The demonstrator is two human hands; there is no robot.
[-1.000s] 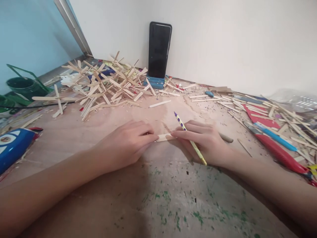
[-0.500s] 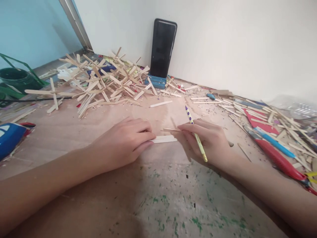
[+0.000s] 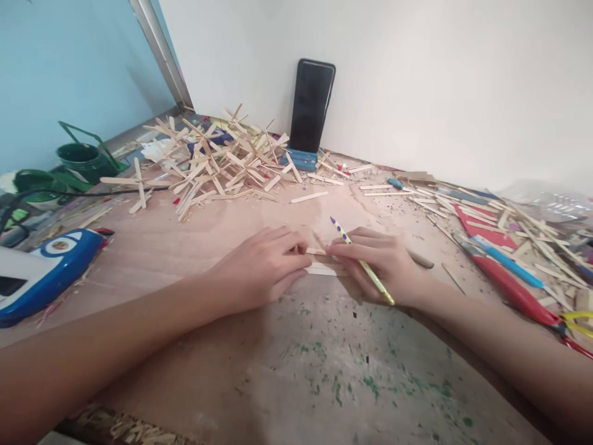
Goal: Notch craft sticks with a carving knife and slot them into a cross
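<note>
My left hand point(image 3: 262, 266) rests on the board with its fingers bent together, the fingertips on the left ends of a pair of pale craft sticks point(image 3: 327, 271) lying flat side by side. My right hand point(image 3: 382, 262) is closed, with a yellow pencil with purple dots point(image 3: 341, 231) held slanting across its fingers, tip up and to the left. Between its thumb and forefinger it also pinches a thin wooden stick point(image 3: 316, 251), which reaches toward my left fingertips just above the pair. The right ends of the pair are partly covered by my right hand.
A heap of joined craft sticks point(image 3: 217, 164) lies at the back left, beside a phone point(image 3: 312, 105) on a blue stand point(image 3: 299, 161). At left are a blue and white tool point(image 3: 60, 266) and a green pot point(image 3: 81, 161). A red-handled cutter point(image 3: 514, 290) and loose sticks lie right.
My right hand has moved left, bringing the thin stick up to my left fingertips above the pair. The pencil moved with it. The view has shifted, showing more at the left.
</note>
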